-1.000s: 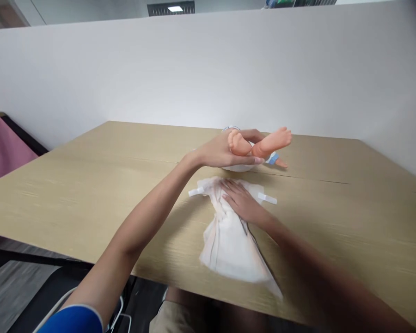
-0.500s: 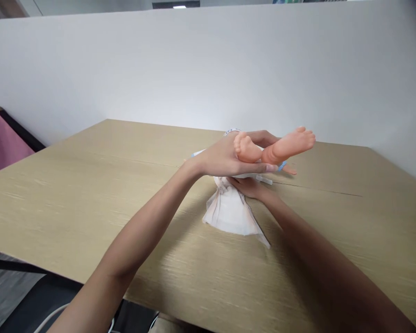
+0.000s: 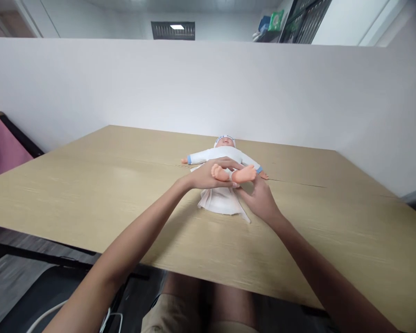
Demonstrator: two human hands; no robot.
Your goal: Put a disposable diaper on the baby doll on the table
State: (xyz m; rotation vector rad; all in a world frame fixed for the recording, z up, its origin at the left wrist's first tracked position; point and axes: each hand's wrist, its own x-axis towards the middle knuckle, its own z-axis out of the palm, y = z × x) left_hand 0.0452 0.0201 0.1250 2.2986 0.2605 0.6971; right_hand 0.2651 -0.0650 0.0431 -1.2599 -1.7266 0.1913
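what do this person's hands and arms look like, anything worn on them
The left hand and right hand are bare, with no gloves, rings, watch or bracelet visible. The left forearm and right forearm are slim and uncovered. No sleeves, cables or markings show on either arm.

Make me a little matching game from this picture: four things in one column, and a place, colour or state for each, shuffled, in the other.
Things
1. left hand
2. diaper
3. sleeves of the doll
4. packet on the shelf in the background

Places, colours and states
A. white with blue cuffs
B. spread on the table, showing on the near side of the doll's feet
C. green, seen above the top of the partition
D. holding the doll's legs up, just behind the feet

Right pairs: 1-D, 2-B, 3-A, 4-C
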